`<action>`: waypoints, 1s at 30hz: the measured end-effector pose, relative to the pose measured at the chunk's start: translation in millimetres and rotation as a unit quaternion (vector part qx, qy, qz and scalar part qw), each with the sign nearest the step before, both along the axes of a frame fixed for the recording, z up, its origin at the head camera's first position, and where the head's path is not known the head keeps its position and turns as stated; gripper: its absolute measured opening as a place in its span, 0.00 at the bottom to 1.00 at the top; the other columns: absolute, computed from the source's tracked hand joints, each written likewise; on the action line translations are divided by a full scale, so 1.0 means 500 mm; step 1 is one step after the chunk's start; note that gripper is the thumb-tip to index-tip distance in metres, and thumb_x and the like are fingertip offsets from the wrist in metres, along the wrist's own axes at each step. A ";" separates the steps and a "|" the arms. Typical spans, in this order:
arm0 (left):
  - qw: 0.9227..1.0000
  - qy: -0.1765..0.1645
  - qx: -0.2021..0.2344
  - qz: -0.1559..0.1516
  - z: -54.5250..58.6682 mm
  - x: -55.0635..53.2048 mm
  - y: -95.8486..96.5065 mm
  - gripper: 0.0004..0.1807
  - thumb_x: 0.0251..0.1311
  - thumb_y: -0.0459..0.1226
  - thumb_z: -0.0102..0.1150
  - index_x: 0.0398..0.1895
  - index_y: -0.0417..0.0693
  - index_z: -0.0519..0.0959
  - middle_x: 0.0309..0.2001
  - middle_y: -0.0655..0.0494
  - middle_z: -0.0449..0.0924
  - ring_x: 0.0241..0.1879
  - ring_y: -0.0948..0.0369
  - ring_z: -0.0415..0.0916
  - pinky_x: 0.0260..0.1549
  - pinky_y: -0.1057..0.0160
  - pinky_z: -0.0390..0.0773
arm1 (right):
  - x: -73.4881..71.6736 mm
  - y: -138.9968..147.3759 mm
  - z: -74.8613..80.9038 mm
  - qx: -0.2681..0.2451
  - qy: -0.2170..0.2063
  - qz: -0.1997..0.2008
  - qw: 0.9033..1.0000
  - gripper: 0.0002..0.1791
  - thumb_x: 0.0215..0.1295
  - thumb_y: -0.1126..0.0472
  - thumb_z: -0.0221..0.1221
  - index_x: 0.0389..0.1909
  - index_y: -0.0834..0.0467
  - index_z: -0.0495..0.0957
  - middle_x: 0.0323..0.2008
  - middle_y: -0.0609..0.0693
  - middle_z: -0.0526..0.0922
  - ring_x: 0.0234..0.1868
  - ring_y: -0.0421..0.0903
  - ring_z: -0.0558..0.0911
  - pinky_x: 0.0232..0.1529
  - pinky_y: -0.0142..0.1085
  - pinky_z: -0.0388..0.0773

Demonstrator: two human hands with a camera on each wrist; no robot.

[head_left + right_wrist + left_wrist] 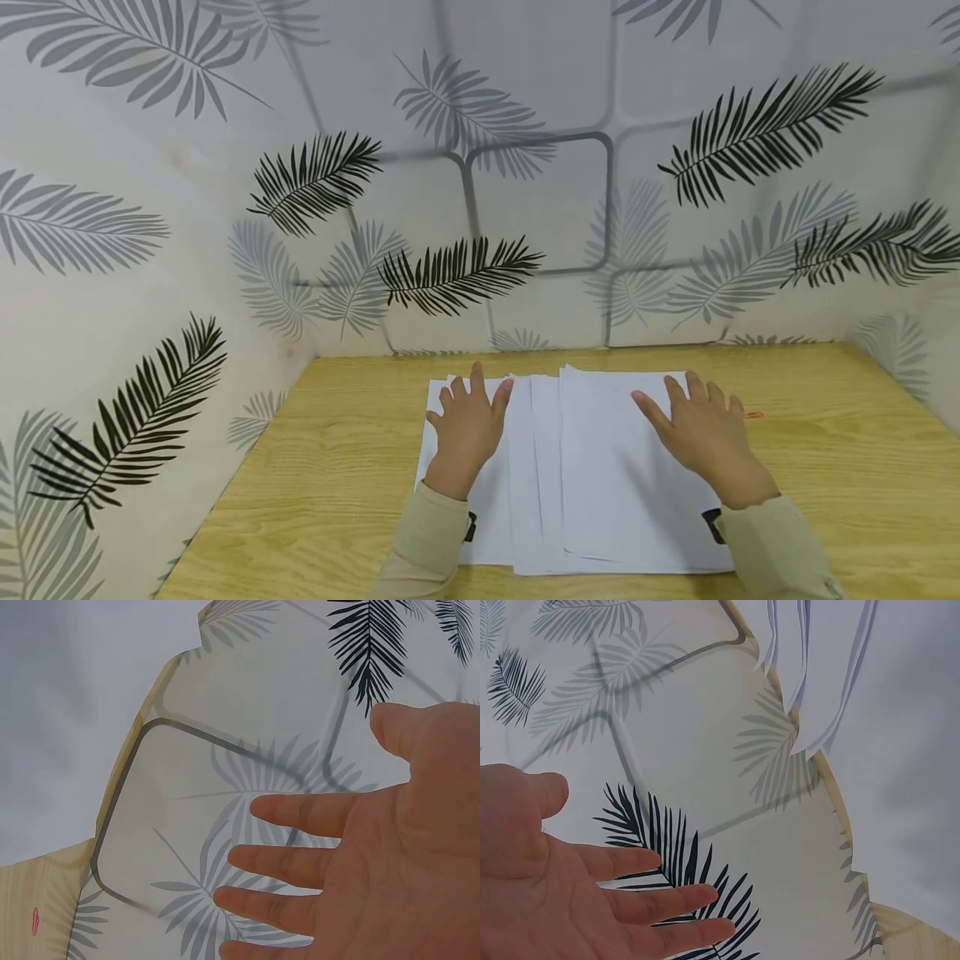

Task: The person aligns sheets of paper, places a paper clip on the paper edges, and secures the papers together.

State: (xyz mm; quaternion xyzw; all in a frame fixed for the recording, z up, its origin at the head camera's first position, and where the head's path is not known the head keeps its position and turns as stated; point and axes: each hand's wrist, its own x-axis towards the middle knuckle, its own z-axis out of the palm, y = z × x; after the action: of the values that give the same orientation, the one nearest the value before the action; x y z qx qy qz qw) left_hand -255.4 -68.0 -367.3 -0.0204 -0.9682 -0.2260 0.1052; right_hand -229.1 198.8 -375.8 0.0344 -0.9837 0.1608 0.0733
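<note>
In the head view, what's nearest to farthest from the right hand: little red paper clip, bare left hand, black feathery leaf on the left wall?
1. Little red paper clip: just right of the right hand.
2. Bare left hand: over the white paper.
3. Black feathery leaf: far left, patterned wall.

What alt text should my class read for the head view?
A person's left grip and right grip, both bare and outspread, hover above overlapping white sheets on a wood-grain table. A red paper clip lies right of the sheets.
</note>
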 end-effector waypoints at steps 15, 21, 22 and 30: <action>1.000 -0.012 0.019 0.020 -0.019 -0.020 -0.020 0.37 0.72 0.58 0.34 0.71 0.39 0.59 0.61 0.27 0.63 0.62 0.32 0.58 0.52 0.27 0.59 | -0.013 0.019 -0.017 -0.013 -0.015 -0.007 1.000 0.45 0.75 0.35 0.30 0.64 0.76 0.61 0.64 0.80 0.56 0.60 0.79 0.58 0.56 0.72 0.51; 0.999 -0.030 0.029 0.026 -0.023 -0.029 -0.032 0.37 0.73 0.58 0.34 0.71 0.37 0.59 0.61 0.26 0.62 0.62 0.31 0.58 0.52 0.28 0.60 | -0.020 0.030 -0.020 -0.005 -0.028 -0.004 1.000 0.45 0.75 0.36 0.30 0.63 0.77 0.62 0.63 0.80 0.57 0.58 0.80 0.60 0.54 0.72 0.56; 0.999 -0.034 0.030 0.027 -0.024 -0.030 -0.034 0.38 0.73 0.58 0.34 0.71 0.37 0.59 0.61 0.26 0.62 0.62 0.31 0.58 0.52 0.28 0.60 | -0.021 0.032 -0.021 -0.003 -0.029 -0.004 1.000 0.45 0.75 0.37 0.30 0.62 0.77 0.63 0.63 0.80 0.58 0.58 0.80 0.61 0.53 0.72 0.57; 0.996 -0.067 0.040 0.030 -0.032 -0.041 -0.049 0.38 0.73 0.58 0.32 0.71 0.37 0.58 0.62 0.26 0.62 0.62 0.31 0.58 0.52 0.29 0.61 | -0.022 0.046 -0.026 -0.006 -0.046 0.003 0.999 0.44 0.77 0.39 0.30 0.59 0.80 0.64 0.60 0.81 0.60 0.55 0.81 0.64 0.49 0.71 0.62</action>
State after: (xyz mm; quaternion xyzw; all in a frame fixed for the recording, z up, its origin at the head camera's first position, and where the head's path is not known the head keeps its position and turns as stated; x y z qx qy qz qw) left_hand -276.0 -92.5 -383.4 0.0283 -0.9633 -0.2625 0.0480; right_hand -240.0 222.0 -388.6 0.0290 -0.9849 0.1686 0.0277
